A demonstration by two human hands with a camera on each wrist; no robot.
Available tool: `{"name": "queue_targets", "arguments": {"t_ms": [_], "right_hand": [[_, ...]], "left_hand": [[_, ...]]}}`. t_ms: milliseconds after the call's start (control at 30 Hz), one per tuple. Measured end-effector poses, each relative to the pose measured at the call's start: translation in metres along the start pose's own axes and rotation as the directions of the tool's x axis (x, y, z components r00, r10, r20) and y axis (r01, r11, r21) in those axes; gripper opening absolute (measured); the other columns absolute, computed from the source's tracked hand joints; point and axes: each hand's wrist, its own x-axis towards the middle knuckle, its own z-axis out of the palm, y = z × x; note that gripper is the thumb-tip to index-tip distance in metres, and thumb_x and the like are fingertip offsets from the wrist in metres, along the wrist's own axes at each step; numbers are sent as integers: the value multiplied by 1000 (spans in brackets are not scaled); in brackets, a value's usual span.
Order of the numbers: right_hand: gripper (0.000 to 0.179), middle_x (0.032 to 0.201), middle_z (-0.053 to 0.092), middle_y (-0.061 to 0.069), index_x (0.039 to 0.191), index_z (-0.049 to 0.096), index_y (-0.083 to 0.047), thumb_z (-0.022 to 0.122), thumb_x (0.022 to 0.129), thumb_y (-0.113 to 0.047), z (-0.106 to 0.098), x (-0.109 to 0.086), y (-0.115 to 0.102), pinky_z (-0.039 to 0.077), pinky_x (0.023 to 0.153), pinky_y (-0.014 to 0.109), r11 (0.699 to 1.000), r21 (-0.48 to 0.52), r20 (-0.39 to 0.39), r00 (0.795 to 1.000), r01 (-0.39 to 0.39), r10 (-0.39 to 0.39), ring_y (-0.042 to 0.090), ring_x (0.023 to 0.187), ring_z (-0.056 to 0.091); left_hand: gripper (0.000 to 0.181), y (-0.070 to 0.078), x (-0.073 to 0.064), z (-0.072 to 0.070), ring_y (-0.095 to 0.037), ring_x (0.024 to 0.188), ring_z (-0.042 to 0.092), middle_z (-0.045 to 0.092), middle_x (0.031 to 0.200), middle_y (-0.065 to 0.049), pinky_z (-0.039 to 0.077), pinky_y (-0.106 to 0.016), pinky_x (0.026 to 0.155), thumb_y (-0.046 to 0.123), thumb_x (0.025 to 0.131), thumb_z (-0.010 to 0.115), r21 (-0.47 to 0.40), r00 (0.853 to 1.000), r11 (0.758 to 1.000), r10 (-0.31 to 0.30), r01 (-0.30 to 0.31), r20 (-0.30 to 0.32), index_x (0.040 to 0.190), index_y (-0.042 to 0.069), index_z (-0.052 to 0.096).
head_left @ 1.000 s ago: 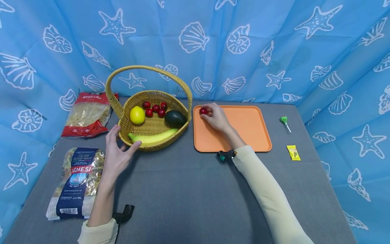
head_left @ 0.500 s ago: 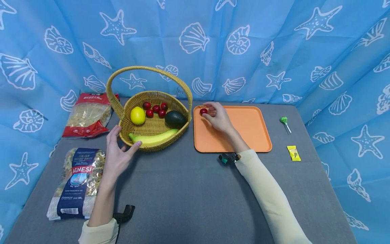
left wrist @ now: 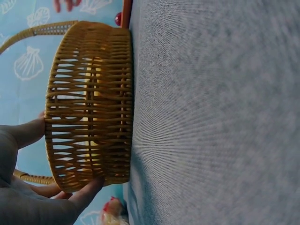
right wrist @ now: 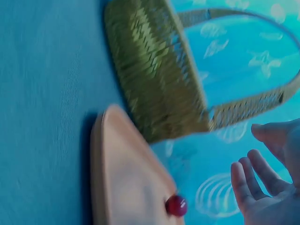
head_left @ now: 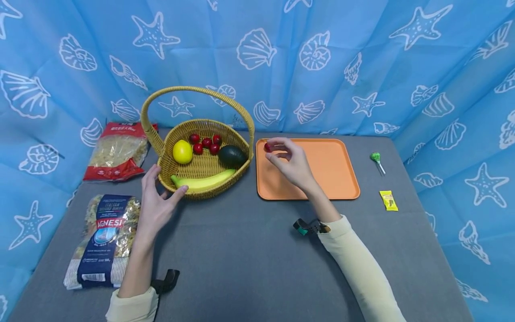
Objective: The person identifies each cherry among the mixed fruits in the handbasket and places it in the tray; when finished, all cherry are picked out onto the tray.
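A wicker basket (head_left: 209, 193) stands left of centre, its tall handle arched above it. My left hand (head_left: 157, 212) grips the basket's near left side, thumb at the rim and fingers against the outer wall, also seen in the left wrist view. Inside lie a banana (head_left: 205, 181), a yellow lemon-like fruit (head_left: 182, 152), an avocado (head_left: 232, 156) and several cherries (head_left: 206, 142). One more cherry (right wrist: 176, 205) rests at the left end of the orange tray (head_left: 327, 170). Over the tray, my right hand (head_left: 293, 163) is apart from that cherry, fingers spread and holding nothing in the right wrist view.
On the left lie an AGNESI pasta bag (head_left: 105, 241) and a red-and-clear bag (head_left: 118, 152). A green lollipop (head_left: 376, 157) and a small yellow packet (head_left: 388, 201) lie right of the tray. A blue shell-print curtain (head_left: 281, 67) hangs behind the grey table (head_left: 249, 259).
My right hand has let go of the cherry on the tray and drawn back slightly up and to the right. The left hand and basket stay in place.
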Motion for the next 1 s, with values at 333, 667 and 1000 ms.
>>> {"name": "queue_targets", "arguments": {"t_ms": [333, 667, 1000], "right_hand": [[32, 123, 73, 28, 127, 70, 7, 74, 96, 8, 24, -15, -53, 67, 97, 27, 981, 121, 83, 983, 153, -164, 32, 109, 73], [31, 131, 71, 21, 131, 67, 4, 72, 101, -1, 81, 19, -65, 67, 106, 40, 985, 159, 268, 957, 70, -111, 31, 119, 72], [40, 143, 67, 20, 141, 63, 1, 73, 103, -11, 136, 68, -54, 59, 117, 46, 997, 21, 340, 938, -76, 64, 39, 131, 66]], "left_hand": [[101, 1, 0, 0, -39, 169, 17, 5, 184, -9, 41, -69, 129, 28, 100, 80, -6, 1000, 1000, -12, 12, -6, 174, 7, 15], [100, 0, 0, 0, -39, 168, 18, 6, 184, -9, 41, -69, 129, 24, 99, 80, -22, 1000, 1000, -4, 3, -10, 174, 6, 16], [102, -1, 0, -2, -41, 168, 17, 5, 184, -10, 42, -71, 127, 31, 100, 80, -13, 1000, 1000, 0, 0, 10, 174, 9, 14]]}}
